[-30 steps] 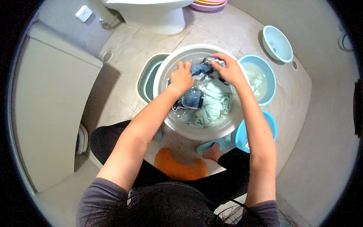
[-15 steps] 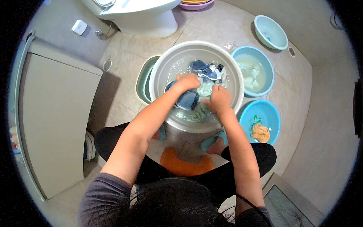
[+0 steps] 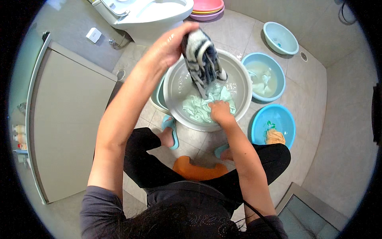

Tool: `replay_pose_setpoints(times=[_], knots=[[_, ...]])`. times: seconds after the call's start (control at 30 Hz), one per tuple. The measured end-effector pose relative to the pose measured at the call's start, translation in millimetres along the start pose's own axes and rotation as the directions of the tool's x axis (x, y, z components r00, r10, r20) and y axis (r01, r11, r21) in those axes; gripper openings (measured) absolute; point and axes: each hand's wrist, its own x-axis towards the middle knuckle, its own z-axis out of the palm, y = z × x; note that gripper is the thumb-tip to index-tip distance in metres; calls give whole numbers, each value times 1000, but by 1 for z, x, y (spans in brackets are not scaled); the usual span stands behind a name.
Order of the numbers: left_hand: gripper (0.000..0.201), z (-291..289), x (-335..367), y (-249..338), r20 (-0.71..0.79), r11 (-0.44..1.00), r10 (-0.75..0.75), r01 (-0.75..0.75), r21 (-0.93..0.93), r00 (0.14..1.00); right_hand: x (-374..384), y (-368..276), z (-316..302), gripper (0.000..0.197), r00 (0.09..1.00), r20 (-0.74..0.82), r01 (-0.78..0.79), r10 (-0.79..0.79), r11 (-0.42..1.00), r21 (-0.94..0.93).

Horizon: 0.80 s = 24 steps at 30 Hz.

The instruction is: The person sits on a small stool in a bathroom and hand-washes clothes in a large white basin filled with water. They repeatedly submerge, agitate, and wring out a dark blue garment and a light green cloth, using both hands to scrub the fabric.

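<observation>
My left hand (image 3: pixel 174 44) is raised high, closed round the top of a wet dark-blue and white garment (image 3: pixel 201 55). The garment hangs in folds over a large grey-white basin (image 3: pixel 168 95), its lower end near the water. A soaked pale green garment (image 3: pixel 197 106) lies bunched in the water toward the near side. My right hand (image 3: pixel 221 111) is down in the basin, its fingers closed on the right part of that green cloth; the fingertips are partly hidden.
Right of the basin stand a blue basin (image 3: pixel 283 79) holding pale cloth in cloudy water and another blue basin (image 3: pixel 293 129) with a tan cloth (image 3: pixel 275 137). Farther off are a light-blue basin (image 3: pixel 264 34), stacked colourful basins (image 3: pixel 207 16) and a toilet (image 3: pixel 151 30). An orange stool (image 3: pixel 199 170) is beneath me.
My left hand has lifted the dark-blue and white garment up out of the water. My right hand has shifted slightly nearer, onto the pale green garment, which now lies more exposed.
</observation>
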Motion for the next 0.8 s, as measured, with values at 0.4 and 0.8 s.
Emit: replay_pose_setpoints(times=[0.4, 0.8], knots=[[23, 14, 15, 5, -27, 998, 62, -62, -6, 998, -1, 5, 13, 22, 998, -58, -9, 9, 1000, 8], [24, -23, 23, -101, 5, 974, -175, 172, 147, 985, -4, 9, -26, 61, 980, -89, -112, 180, 858, 501]])
